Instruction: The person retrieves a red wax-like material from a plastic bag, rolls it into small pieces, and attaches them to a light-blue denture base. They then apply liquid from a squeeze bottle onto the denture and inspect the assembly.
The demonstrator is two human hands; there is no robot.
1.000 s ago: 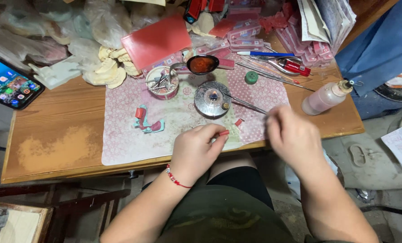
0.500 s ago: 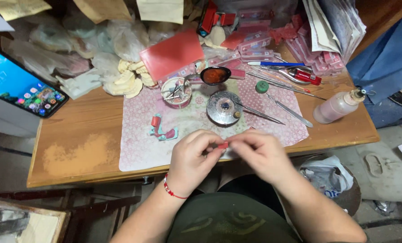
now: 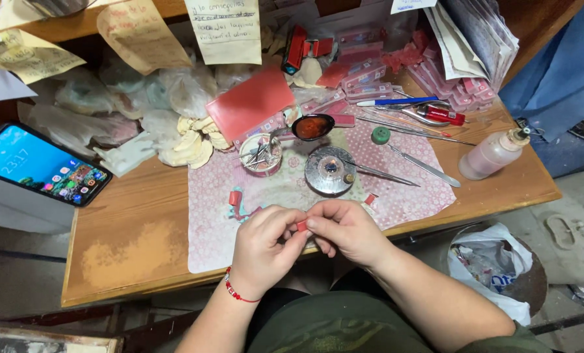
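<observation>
My left hand (image 3: 266, 245) and my right hand (image 3: 344, 230) meet at the near edge of a pink patterned mat (image 3: 403, 196). Between the fingertips of both hands sits a small red wax piece (image 3: 301, 225). A red bead bracelet (image 3: 238, 291) circles my left wrist. Just beyond the hands stands a round metal burner (image 3: 330, 170) with a small flame. A second red wax bit (image 3: 234, 197) lies on the mat to the left, and another (image 3: 370, 199) to the right.
A tin of metal tools (image 3: 260, 154), a spoon with red wax (image 3: 312, 127), a red wax sheet (image 3: 250, 102), plaster tooth casts (image 3: 190, 145), a squeeze bottle (image 3: 495, 152), long metal instruments (image 3: 425, 165) and a phone (image 3: 40, 165) crowd the wooden table (image 3: 135, 222). A bagged bin (image 3: 491, 261) stands below right.
My two hands have come together from apart and now pinch the red wax piece between them. The view has tilted up, showing more of the back of the table.
</observation>
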